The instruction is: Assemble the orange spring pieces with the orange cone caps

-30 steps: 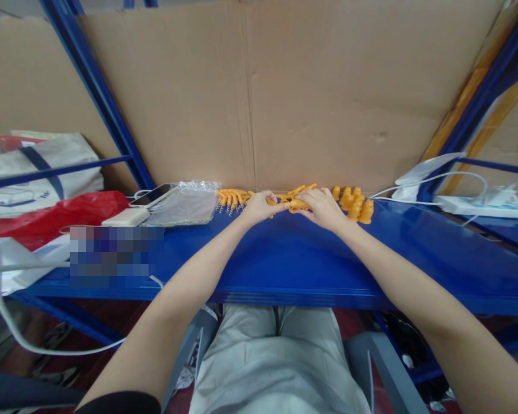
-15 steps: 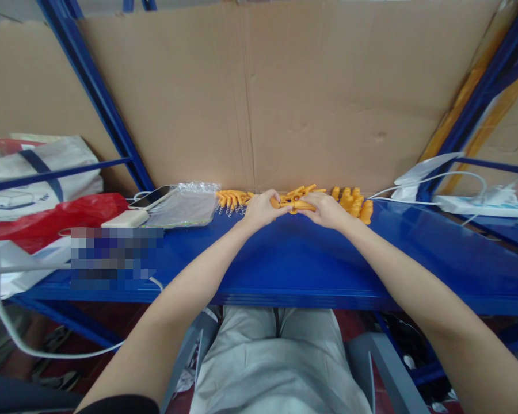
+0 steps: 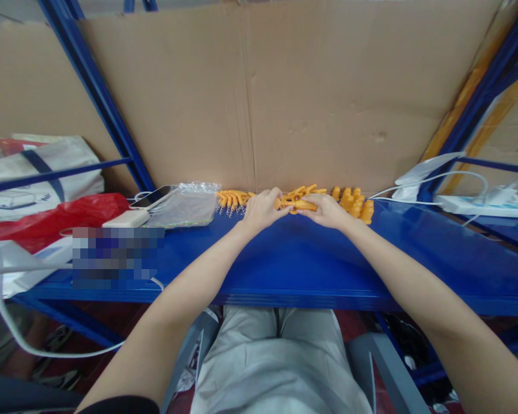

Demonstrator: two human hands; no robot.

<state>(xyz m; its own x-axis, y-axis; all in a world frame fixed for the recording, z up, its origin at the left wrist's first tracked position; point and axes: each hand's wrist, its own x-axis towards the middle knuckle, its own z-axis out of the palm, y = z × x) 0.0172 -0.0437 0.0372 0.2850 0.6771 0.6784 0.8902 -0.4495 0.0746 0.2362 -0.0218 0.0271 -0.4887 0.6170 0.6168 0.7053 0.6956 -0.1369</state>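
Note:
Between my two hands, just above the back of the blue table [image 3: 293,259], is an orange plastic piece [image 3: 300,204]. My left hand [image 3: 263,210] is closed on its left end, and my right hand [image 3: 328,211] grips its right end. Behind them lie more long orange pieces [image 3: 308,189]. Left of my left hand is a row of orange parts with small metal spirals [image 3: 231,199]. Chunky orange pieces [image 3: 351,201] stand in a cluster beyond my right hand. My fingers hide part of the held piece.
A plastic-wrapped flat package [image 3: 183,207], a white box [image 3: 126,219] and a red bag [image 3: 86,208] lie on the left. Cardboard [image 3: 311,98] walls the back between blue posts. White cables and a white power strip [image 3: 479,205] are at the right.
Both hands stay in nearly the same place on the orange piece. The fingers of my left hand have shifted slightly around its left end.

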